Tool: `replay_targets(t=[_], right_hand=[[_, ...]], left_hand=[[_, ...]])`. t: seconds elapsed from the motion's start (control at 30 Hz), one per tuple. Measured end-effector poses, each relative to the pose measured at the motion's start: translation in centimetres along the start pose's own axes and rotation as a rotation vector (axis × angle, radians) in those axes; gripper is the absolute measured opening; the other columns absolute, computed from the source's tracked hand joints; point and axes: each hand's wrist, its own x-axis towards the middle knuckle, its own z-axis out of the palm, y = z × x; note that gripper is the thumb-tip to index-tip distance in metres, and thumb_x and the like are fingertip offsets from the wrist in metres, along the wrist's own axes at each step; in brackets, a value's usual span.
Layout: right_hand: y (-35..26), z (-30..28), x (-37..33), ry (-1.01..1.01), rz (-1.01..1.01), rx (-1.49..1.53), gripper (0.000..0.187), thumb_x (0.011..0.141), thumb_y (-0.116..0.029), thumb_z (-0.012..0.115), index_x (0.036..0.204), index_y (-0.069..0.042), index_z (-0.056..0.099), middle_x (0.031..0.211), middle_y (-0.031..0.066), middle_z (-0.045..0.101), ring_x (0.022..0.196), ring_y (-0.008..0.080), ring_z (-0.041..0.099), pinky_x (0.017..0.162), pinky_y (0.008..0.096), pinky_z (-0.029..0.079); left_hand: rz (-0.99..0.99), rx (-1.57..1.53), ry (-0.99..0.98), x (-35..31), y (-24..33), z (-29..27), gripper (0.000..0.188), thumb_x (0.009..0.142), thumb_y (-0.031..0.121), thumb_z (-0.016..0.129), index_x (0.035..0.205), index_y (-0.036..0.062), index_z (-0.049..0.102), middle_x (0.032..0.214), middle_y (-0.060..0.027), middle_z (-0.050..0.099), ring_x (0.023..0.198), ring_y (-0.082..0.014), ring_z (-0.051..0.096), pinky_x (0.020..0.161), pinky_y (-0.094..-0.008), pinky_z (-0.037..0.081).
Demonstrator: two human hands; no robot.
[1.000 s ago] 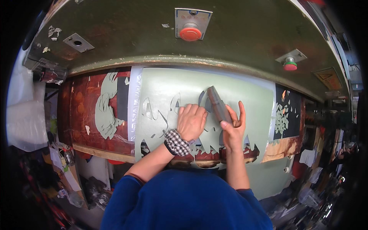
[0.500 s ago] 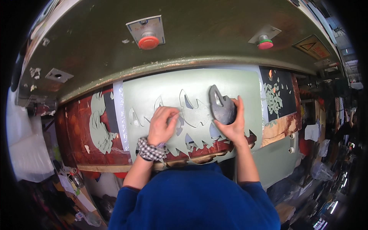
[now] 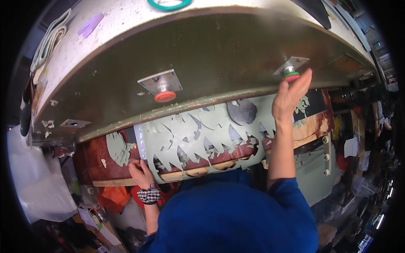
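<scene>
My right hand [image 3: 291,98] is raised at the press's front beam, fingers stretched out beside a pink push button [image 3: 291,77] with a green ring. It holds nothing that I can see. My left hand [image 3: 141,173] rests low at the left, thumb and fingers apart, fingertips close to a pile of cut pale green pieces [image 3: 119,148]. Between the hands lies a pale green sheet [image 3: 168,126] with rows of cut-out shapes and jagged edges. A dark, rounded cutting die [image 3: 241,112] sits on the sheet, its far end partly hidden by the beam.
The dark green press beam [image 3: 228,55] spans the work area, with a red push button [image 3: 165,96] at its left. Beneath the sheet is a worn red-brown board [image 3: 88,158]. Green scraps [image 3: 301,106] lie at the right. A teal ring [image 3: 168,4] rests on top of the press.
My right hand has let go of the die, leaving it on the sheet, and has risen to the pink button. My left hand has moved left, off the sheet. The view has tilted upward.
</scene>
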Motion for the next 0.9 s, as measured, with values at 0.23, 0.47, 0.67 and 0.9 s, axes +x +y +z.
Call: replay_targets(t=[0.23,0.47,0.67,0.9], right_hand=[[0.2,2.6,0.8,0.062,0.031,0.018,0.102,0.088,-0.043,0.059,0.143,0.01,-0.007,0.15,0.0322,-0.001,0.141,0.0457,0.003,0.114,0.0506,0.006],[4.3,-0.6,-2.3,-0.107,0.103,-0.218,0.089,0.086,-0.03,0.065,0.146,0.006,0.01,0.148,0.031,0.016,0.138,0.0428,0.019,0.112,0.0477,0.019],[8.7,-4.5,-11.0,-0.125,0.602,-0.083,0.041,0.084,-0.023,0.069,0.113,0.005,0.062,0.104,0.0228,0.066,0.097,0.0302,0.065,0.086,0.0373,0.048],[9.7,-7.2,-13.3,-0.217,0.551,-0.067,0.038,0.084,-0.022,0.068,0.113,0.002,0.061,0.099,0.0216,0.067,0.093,0.0317,0.065,0.083,0.0365,0.049]], left_hand=[[0.166,0.037,-0.053,5.4,0.4,3.9,0.026,0.095,0.018,0.052,0.077,0.0007,0.057,0.067,-0.0188,0.053,0.063,-0.0381,0.053,0.057,-0.0439,0.042],[0.148,0.01,-0.086,6.4,1.0,3.3,0.033,0.097,0.022,0.05,0.071,0.0016,0.053,0.064,-0.0192,0.052,0.057,-0.0363,0.051,0.053,-0.042,0.041],[0.215,-0.181,-0.016,3.6,-0.3,3.4,0.026,0.094,0.017,0.056,0.075,-0.0002,0.056,0.063,-0.016,0.053,0.055,-0.0288,0.049,0.053,-0.0366,0.041],[0.018,-0.144,-0.087,0.8,-1.0,2.6,0.027,0.093,0.018,0.058,0.074,-0.0006,0.055,0.06,-0.0132,0.05,0.051,-0.0236,0.044,0.051,-0.0352,0.039]])
